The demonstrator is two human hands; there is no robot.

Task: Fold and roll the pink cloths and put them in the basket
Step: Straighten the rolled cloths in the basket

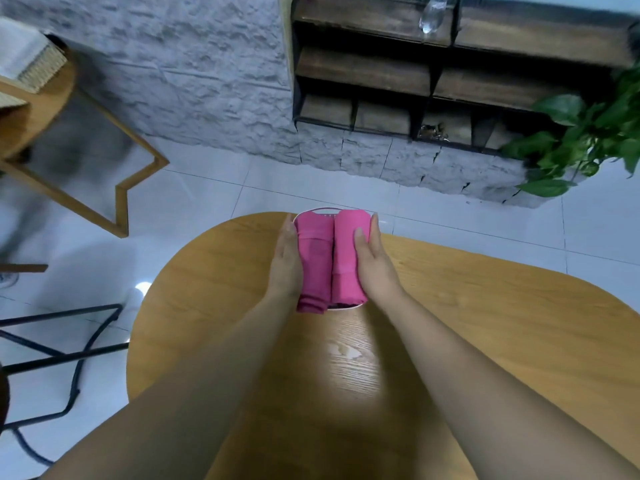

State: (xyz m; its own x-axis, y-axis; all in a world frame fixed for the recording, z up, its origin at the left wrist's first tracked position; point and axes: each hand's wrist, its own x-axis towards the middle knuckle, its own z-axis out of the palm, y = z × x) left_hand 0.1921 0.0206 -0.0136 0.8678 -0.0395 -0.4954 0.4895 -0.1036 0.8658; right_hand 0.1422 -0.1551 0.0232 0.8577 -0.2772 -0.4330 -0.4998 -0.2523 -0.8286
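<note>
1. at the far edge of the round wooden tabletop (450, 323), two rolled pink cloths (314, 258) lie side by side in the small white basket (350, 307), long axes pointing away.
2. left hand (285, 258) and right hand (375, 261) flank them, fingers (288, 230) straight, pressing inward, right thumb (359, 237) on top.
3. likely just a final squeeze.

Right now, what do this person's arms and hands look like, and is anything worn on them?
The left hand and right hand are bare, and no sleeve, glove, watch or bracelet shows anywhere up to the picture's edge. The right thumbnail looks unpainted.
</note>
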